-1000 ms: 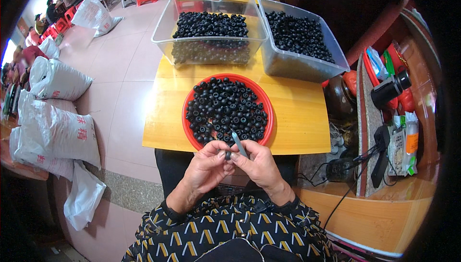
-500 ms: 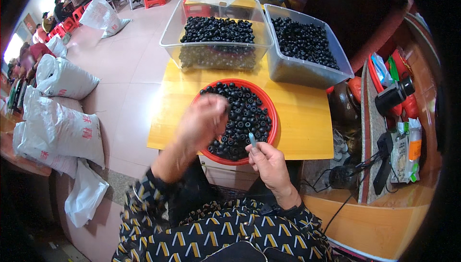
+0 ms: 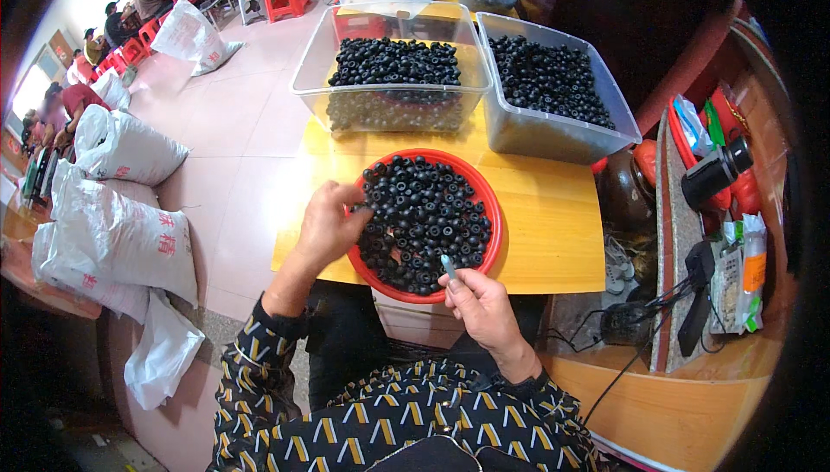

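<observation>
A round red basin [image 3: 495,213] on the yellow table holds many small black ring-shaped pieces [image 3: 432,204] with holes through them. My left hand [image 3: 327,226] is at the basin's left rim, its fingers curled together. Black pieces show right beside its fingertips, and whether one is pinched there is hard to make out. Over the basin's near rim, my right hand [image 3: 484,309] grips a short, slim pale blue-grey tool [image 3: 447,264] between thumb and fingers. The tool's tip points up over the black pieces.
Two clear plastic bins, one behind the basin [image 3: 311,92] and one to its right [image 3: 553,130], hold more black pieces. White sacks [image 3: 138,239] stand on the floor at left. A shelf with cables and a black cylinder [image 3: 716,174] is at right. People sit farther back.
My left hand has moved from above the basin down and left to its rim. My right hand stays at the near rim with the tool, shifted only slightly.
</observation>
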`<state>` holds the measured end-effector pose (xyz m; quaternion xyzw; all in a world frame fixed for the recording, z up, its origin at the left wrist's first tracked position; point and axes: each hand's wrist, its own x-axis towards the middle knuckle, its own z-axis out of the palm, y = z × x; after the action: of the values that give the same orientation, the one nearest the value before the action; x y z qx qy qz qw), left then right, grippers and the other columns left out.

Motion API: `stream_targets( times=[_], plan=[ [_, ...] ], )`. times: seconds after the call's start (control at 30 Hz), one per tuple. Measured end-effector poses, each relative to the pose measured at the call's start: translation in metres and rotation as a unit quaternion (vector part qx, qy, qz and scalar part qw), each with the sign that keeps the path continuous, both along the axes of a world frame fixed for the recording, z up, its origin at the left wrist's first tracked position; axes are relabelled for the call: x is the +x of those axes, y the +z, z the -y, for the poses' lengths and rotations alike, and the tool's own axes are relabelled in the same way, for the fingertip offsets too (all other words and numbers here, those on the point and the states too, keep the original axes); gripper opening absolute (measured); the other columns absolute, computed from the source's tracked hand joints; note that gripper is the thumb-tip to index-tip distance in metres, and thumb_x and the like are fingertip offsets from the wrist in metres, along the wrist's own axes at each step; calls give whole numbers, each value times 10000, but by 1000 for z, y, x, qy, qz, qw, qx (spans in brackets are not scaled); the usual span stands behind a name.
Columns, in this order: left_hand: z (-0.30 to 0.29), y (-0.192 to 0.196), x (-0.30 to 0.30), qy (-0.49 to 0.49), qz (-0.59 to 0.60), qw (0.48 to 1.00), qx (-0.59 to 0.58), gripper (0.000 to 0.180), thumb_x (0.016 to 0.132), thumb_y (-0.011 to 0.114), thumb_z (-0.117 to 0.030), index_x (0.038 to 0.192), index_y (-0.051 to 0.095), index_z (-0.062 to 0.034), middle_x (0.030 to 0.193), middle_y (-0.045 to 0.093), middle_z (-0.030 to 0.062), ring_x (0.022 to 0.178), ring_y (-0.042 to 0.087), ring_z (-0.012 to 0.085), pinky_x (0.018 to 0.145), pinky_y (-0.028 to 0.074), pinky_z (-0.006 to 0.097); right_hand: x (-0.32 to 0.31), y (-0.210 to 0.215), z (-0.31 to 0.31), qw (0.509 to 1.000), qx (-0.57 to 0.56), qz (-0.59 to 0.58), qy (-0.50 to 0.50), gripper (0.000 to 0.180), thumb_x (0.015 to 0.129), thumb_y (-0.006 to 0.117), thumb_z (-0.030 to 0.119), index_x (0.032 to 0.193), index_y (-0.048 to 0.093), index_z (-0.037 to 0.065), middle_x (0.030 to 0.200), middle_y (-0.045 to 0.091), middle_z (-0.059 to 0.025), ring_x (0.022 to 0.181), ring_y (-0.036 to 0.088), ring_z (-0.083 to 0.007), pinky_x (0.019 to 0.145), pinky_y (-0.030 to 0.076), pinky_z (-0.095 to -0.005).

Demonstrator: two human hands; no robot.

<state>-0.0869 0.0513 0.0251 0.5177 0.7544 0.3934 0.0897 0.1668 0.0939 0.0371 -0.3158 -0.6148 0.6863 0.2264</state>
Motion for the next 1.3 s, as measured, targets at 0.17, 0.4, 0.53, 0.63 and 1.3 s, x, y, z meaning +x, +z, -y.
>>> stream_targets(
  times=[0.17, 0.4, 0.53, 0.63, 1.3],
  plan=[
    [8, -13, 19, -28, -136, 990, -11, 244, 564, 681, -60, 802, 628, -46, 800, 510, 139, 801, 492, 311, 711, 411, 397, -5, -2, 2, 998, 43, 27, 24, 235, 914, 478, 192, 963, 571, -19, 686, 514, 24, 582, 429, -27, 523, 363, -166],
    [2, -18, 29, -43, -257, 964, -40, 190, 558, 609, -20, 747, 584, -26, 844, 492, 140, 815, 474, 322, 720, 399, 415, -1, -5, 4, 999, 43, 24, 23, 238, 911, 485, 195, 975, 572, -17, 686, 512, 28, 576, 425, -22, 514, 357, -163],
    [2, -12, 33, -73, -286, 954, -44, 194, 598, 581, 11, 789, 556, -12, 850, 478, 142, 822, 462, 326, 695, 378, 417, -1, -6, 5, 999, 37, 20, 27, 245, 914, 481, 202, 976, 571, -18, 686, 510, 26, 574, 423, -23, 510, 355, -162],
    [3, -13, 35, -115, -148, 980, 67, 214, 683, 584, 18, 889, 540, -17, 822, 499, 110, 793, 505, 264, 672, 418, 365, -3, -6, 6, 999, 42, 22, 25, 253, 916, 477, 207, 976, 569, -21, 687, 510, 24, 575, 424, -24, 512, 355, -163],
    [46, -28, 74, -205, 828, 504, 135, 181, 806, 588, -12, 984, 567, -37, 984, 603, 141, 872, 601, 214, 795, 485, 326, -11, 1, 12, 980, 195, 40, -3, 196, 874, 527, 118, 993, 561, -35, 767, 586, -98, 695, 546, -121, 625, 451, -259]
  ],
)
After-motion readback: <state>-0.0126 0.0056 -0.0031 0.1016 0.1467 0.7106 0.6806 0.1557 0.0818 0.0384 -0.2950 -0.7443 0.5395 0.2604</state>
